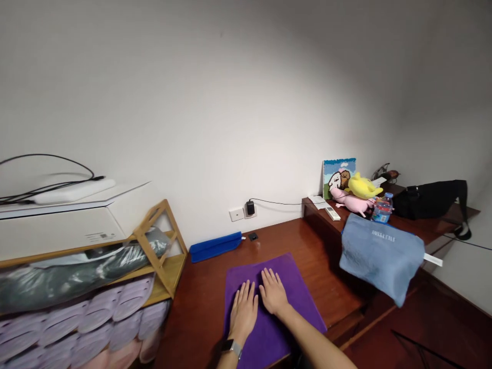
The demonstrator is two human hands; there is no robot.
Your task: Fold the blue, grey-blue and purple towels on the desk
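A purple cloth (290, 302) lies spread on the brown wooden desk (196, 307), its near end running out of the bottom of the view. My left hand (244, 310) rests flat on the cloth's left part, fingers stretched forward. A watch (231, 347) is on that wrist. Just to the right, my right hand (273, 292) also lies palm down on the cloth, fingers extended. The two hands are close together but apart, and neither holds anything. Behind the cloth, near the wall, lies a folded blue cloth (216, 247).
On the left stands a wooden rack (169, 256) with several lilac slippers (100, 310) and a white box (69, 230). On the raised right shelf are plush toys (355, 197), a bottle (382, 207), a remote (332, 213) and a black bag (426, 200). A grey-blue cloth (384, 253) hangs over its edge.
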